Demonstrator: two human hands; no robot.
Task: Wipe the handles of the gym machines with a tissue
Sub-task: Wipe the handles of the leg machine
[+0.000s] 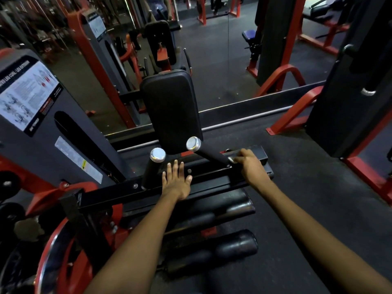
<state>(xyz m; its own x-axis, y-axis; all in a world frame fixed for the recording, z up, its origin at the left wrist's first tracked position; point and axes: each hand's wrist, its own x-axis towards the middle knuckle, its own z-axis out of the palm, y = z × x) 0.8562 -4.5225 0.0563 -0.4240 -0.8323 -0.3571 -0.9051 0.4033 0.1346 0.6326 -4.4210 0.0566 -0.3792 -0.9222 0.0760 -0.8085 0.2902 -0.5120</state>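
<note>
Left hand [177, 180] released, fingers straight, flat on the black crossbar [212, 177], right hand [251, 164] pinching a white tissue [231, 159] against the base of the right handle [209, 152], left handle [153, 166] just beside the left hand

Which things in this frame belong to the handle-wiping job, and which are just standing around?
Part of the job:
right handle
left handle
tissue, small and pale, at the right hand
left hand, flat on the black bar

Just there:
back pad
foam rollers
instruction sticker
mirror
</note>
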